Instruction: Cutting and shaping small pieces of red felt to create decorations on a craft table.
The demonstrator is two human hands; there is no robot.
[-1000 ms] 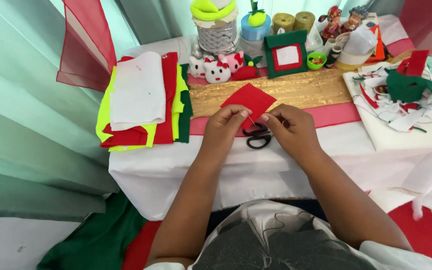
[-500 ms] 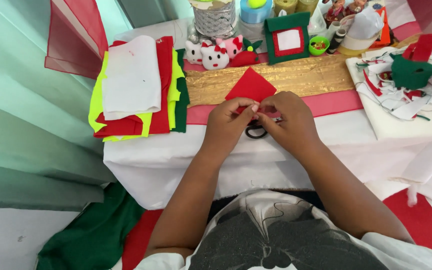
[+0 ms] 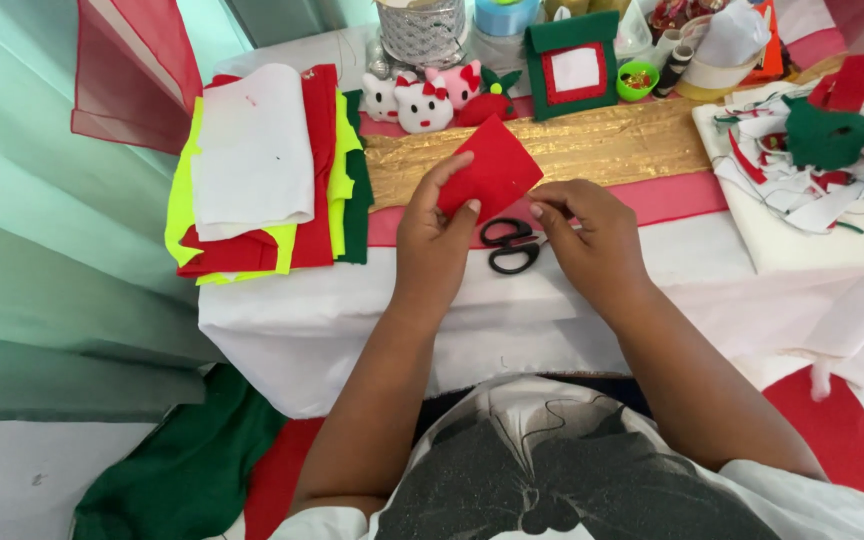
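My left hand (image 3: pixel 437 235) pinches a red felt piece (image 3: pixel 492 168) and holds it up over the table. My right hand (image 3: pixel 587 235) is beside it, fingertips curled together near the felt's lower right corner, just apart from it; nothing shows in it. Black-handled scissors (image 3: pixel 512 245) lie on the white tablecloth between my two hands, partly hidden by my right hand.
A stack of white, red, yellow and green felt sheets (image 3: pixel 262 170) lies at the left. A gold cloth strip (image 3: pixel 602 150) crosses the table. Small plush cats (image 3: pixel 422 100), a green felt frame (image 3: pixel 574 65) and a pile of felt scraps (image 3: pixel 822 150) sit behind and to the right.
My right hand has let go of the red felt, which now stays in my left hand alone. The scissors under my hands have come into view.
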